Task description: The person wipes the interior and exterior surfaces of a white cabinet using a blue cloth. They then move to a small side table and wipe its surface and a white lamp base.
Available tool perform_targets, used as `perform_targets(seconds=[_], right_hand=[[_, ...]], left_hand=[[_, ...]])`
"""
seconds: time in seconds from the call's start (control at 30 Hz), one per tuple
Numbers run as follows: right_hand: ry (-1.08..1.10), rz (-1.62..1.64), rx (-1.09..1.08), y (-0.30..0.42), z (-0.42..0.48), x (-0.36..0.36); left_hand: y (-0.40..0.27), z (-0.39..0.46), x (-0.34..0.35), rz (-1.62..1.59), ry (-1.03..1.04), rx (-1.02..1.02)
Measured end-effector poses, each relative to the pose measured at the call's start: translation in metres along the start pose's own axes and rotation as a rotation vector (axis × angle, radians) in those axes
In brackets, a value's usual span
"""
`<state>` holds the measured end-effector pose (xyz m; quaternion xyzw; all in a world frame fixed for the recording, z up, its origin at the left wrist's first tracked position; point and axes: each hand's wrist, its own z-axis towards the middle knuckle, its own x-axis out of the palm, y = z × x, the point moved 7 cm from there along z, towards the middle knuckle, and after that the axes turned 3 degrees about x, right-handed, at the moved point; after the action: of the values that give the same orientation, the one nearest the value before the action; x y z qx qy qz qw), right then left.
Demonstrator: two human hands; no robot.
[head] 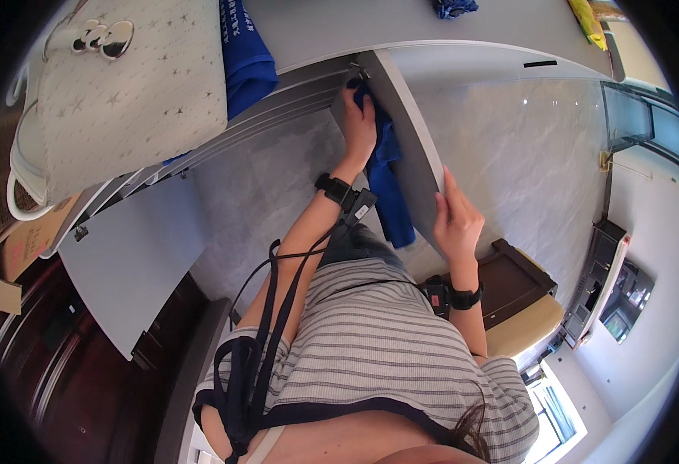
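My left hand (pixel 361 130) grips a blue cloth (pixel 391 200) by its upper end. It presses the cloth near the metal hinge (pixel 360 70) on the inner side of an open grey cabinet door (pixel 397 104). The rest of the cloth hangs down along the door's inner face. My right hand (pixel 460 219) holds the outer edge of that same door, thumb on the inner face and fingers over the edge. Part of the cloth under my left fingers is hidden.
A second open cabinet door (pixel 136 267) stands at the left. On the grey countertop (pixel 345 23) are a white star-patterned appliance (pixel 142 104), a blue printed fabric (pixel 249 64) and a crumpled blue item (pixel 455 8). A cardboard box (pixel 35 238) and brown wooden furniture (pixel 513 284) are nearby.
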<state>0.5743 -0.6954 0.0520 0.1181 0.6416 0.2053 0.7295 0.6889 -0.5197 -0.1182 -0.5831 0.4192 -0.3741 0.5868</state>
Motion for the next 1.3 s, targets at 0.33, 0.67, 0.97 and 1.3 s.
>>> perform_targets(seconds=[0.33,0.67,0.97,1.3], right_hand=[[-0.012,-0.040,-0.024,0.001,0.000,0.002],[-0.050,-0.028,-0.058,0.004,-0.001,-0.001],[-0.003,-0.017,-0.090,0.001,-0.004,0.001],[0.241,0.295,-0.096,-0.034,-0.031,-0.010]], left_hand=[[-0.035,-0.086,0.014,0.050,0.143,-0.078],[-0.025,0.001,-0.005,0.072,-0.030,0.125],[0.044,-0.082,0.016,0.160,0.113,-0.086],[-0.069,-0.159,0.020,0.084,0.015,0.040]])
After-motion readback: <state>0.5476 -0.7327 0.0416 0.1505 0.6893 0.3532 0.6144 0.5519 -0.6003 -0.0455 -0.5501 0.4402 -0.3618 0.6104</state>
